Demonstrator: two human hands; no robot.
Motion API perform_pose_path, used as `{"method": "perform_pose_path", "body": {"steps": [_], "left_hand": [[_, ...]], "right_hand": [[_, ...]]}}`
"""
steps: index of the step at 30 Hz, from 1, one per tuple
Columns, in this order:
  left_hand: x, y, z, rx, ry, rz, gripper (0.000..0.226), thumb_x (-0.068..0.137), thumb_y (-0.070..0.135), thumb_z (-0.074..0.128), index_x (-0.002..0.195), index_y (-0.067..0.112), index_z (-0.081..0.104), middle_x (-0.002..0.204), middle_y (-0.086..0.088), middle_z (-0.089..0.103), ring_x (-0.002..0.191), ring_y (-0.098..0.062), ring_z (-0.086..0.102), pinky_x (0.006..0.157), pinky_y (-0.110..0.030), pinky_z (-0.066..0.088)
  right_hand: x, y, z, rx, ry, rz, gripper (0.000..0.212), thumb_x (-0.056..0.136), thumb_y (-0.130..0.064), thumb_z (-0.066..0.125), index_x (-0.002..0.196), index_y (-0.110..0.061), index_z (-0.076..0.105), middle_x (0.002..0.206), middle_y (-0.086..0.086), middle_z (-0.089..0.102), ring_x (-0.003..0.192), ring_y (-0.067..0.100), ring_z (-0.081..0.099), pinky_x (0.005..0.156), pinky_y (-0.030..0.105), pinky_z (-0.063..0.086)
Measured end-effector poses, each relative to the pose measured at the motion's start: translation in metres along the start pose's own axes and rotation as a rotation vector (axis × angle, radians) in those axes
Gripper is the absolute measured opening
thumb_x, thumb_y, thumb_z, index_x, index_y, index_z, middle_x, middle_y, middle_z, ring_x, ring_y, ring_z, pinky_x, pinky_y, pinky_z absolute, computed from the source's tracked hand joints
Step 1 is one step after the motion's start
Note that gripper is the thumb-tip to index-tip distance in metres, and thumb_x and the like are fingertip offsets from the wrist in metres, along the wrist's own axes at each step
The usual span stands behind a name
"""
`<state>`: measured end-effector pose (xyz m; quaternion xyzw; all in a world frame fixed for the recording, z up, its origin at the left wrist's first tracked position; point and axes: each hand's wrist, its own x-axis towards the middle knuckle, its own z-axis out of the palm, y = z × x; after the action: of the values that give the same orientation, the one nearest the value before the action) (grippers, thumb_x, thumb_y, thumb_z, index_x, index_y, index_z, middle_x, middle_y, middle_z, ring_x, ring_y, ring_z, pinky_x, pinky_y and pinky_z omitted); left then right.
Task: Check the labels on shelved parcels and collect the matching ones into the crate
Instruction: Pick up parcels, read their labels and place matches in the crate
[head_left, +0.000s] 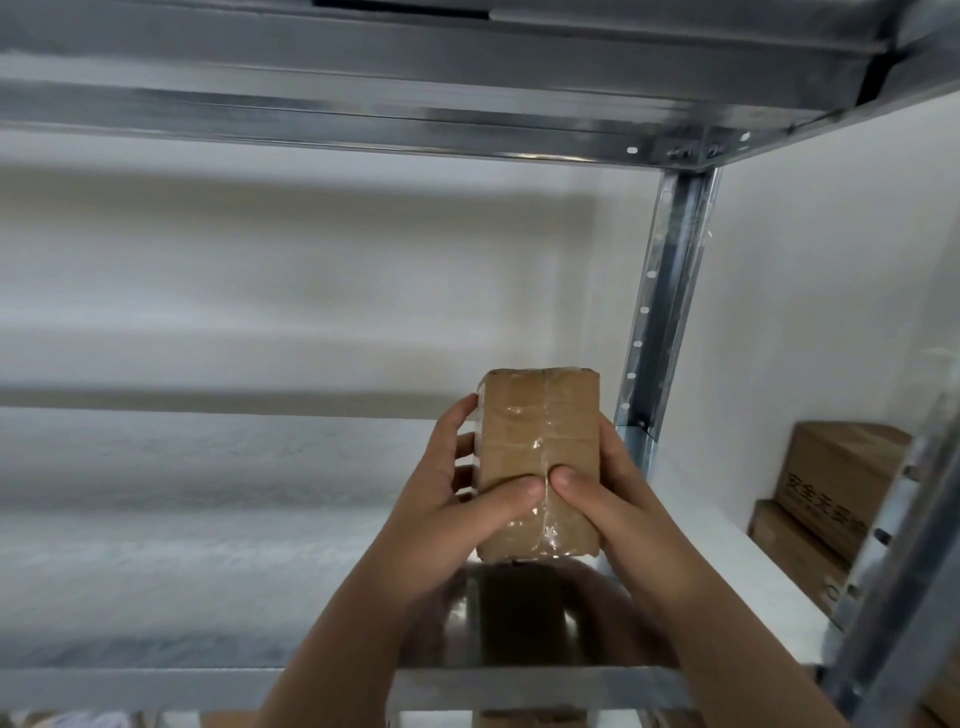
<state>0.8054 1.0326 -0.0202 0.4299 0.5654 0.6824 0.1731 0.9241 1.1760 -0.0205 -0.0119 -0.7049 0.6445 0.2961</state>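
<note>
A small brown cardboard parcel (537, 441), wrapped in clear tape, stands upright just above the metal shelf (208, 545), and its reflection shows on the shelf below it. My left hand (457, 499) grips its left side, thumb across the front face and fingers behind. My right hand (597, 493) grips the right side, with its thumb also on the front. No label shows on the face turned toward me. The crate is not in view.
A grey metal upright (660, 322) stands right of the parcel, and a shelf beam (363, 124) runs overhead. Stacked brown cartons (831, 488) with printed characters sit at the right by the white wall. More parcels show faintly below the shelf's front rail (156, 688).
</note>
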Motion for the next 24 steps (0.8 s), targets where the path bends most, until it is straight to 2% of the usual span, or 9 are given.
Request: {"method": "perform_pose_path", "body": {"steps": [5,9,11,13,15,17,19,21,24], "left_hand": [[0.002,-0.004,0.0,-0.006,0.016,0.02,0.097,0.06,0.044,0.087,0.147,0.046,0.043,0.129,-0.001,0.069,0.116,-0.027,0.071,0.09,-0.049,0.062],[0.001,-0.001,0.001,0.016,-0.033,0.042,0.077,0.082,0.04,0.083,0.149,0.034,0.046,0.13,0.001,0.071,0.114,-0.022,0.072,0.088,-0.038,0.063],[0.0,0.003,0.002,0.022,0.044,0.064,0.058,0.093,0.042,0.071,0.145,0.035,0.048,0.126,0.004,0.071,0.107,-0.014,0.074,0.08,-0.029,0.062],[0.002,0.003,-0.001,0.032,0.156,0.071,0.047,0.096,0.04,0.057,0.142,0.041,0.048,0.124,0.005,0.069,0.103,-0.009,0.073,0.075,-0.023,0.061],[0.003,0.006,-0.003,0.0,0.202,0.045,0.036,0.107,0.03,0.048,0.138,0.047,0.05,0.12,0.004,0.068,0.103,-0.012,0.072,0.075,-0.028,0.062],[0.002,0.008,-0.003,-0.082,0.194,-0.009,0.03,0.109,0.033,0.047,0.133,0.05,0.053,0.114,0.006,0.072,0.106,-0.019,0.071,0.083,-0.041,0.062],[0.0,0.009,-0.002,-0.156,0.151,-0.035,0.038,0.098,0.054,0.06,0.135,0.048,0.049,0.109,0.012,0.074,0.109,-0.021,0.072,0.091,-0.052,0.06],[-0.002,0.008,-0.003,-0.135,0.101,-0.023,0.067,0.078,0.059,0.076,0.136,0.049,0.043,0.114,0.007,0.073,0.105,-0.015,0.073,0.088,-0.044,0.063],[-0.002,0.006,-0.002,-0.097,0.073,0.001,0.077,0.073,0.036,0.079,0.138,0.046,0.037,0.122,-0.007,0.069,0.1,-0.012,0.074,0.075,-0.027,0.061]], "right_hand": [[-0.001,0.0,0.001,-0.03,0.034,-0.028,0.072,0.083,-0.027,0.071,0.149,-0.035,0.044,0.121,-0.008,0.077,0.114,0.017,0.074,0.085,0.026,0.061],[-0.002,0.001,0.001,-0.098,0.066,0.002,0.094,0.072,-0.059,0.077,0.155,-0.042,0.037,0.134,-0.012,0.07,0.122,0.014,0.07,0.088,0.025,0.061],[-0.003,-0.003,0.004,-0.142,0.125,0.064,0.105,0.071,-0.078,0.076,0.159,-0.048,0.027,0.142,-0.016,0.06,0.125,0.014,0.065,0.082,0.023,0.06],[-0.005,-0.006,0.005,-0.219,0.186,0.115,0.101,0.066,-0.078,0.065,0.157,-0.049,0.029,0.138,-0.021,0.051,0.118,0.008,0.061,0.067,0.016,0.057],[-0.004,-0.006,0.004,-0.255,0.218,0.079,0.085,0.069,-0.072,0.06,0.149,-0.052,0.039,0.139,-0.022,0.049,0.112,0.002,0.058,0.056,0.012,0.055],[-0.002,-0.006,0.003,-0.241,0.224,0.007,0.072,0.078,-0.077,0.064,0.144,-0.058,0.043,0.148,-0.02,0.047,0.122,0.003,0.058,0.072,0.018,0.061],[-0.001,-0.003,0.0,-0.159,0.183,-0.048,0.066,0.082,-0.072,0.07,0.142,-0.061,0.046,0.151,-0.013,0.05,0.132,0.012,0.059,0.1,0.037,0.059],[0.0,0.0,-0.002,-0.048,0.116,-0.062,0.061,0.086,-0.053,0.069,0.142,-0.061,0.046,0.145,-0.004,0.06,0.127,0.02,0.065,0.102,0.045,0.058],[0.0,0.001,-0.002,-0.008,0.074,-0.068,0.068,0.089,-0.036,0.067,0.144,-0.064,0.04,0.131,-0.005,0.072,0.122,0.023,0.069,0.098,0.043,0.059]]}}
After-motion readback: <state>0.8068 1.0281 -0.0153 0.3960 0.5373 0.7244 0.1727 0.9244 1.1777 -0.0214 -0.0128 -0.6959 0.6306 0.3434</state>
